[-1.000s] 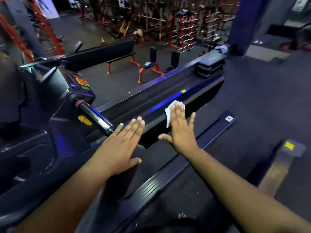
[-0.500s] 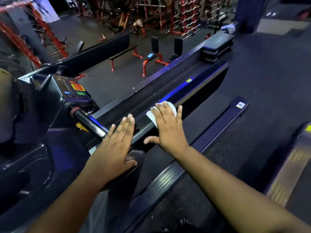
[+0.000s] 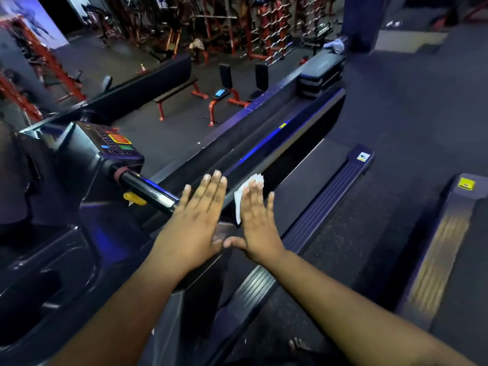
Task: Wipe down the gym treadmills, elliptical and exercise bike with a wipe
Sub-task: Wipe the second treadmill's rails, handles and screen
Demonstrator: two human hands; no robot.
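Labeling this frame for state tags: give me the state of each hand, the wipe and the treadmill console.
left hand: flat, fingers straight, resting on the handrail end
right hand: flat, pressing the wipe down
wipe: under the right fingers, edge showing
handrail: bare beyond the left hand
console: buttons visible, untouched

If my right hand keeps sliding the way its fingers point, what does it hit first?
Probably nothing soon: the right hand, flat on the white wipe, points along the long dark treadmill side rail. The rail looks bare until the small yellow sticker, though depth is hard to judge.
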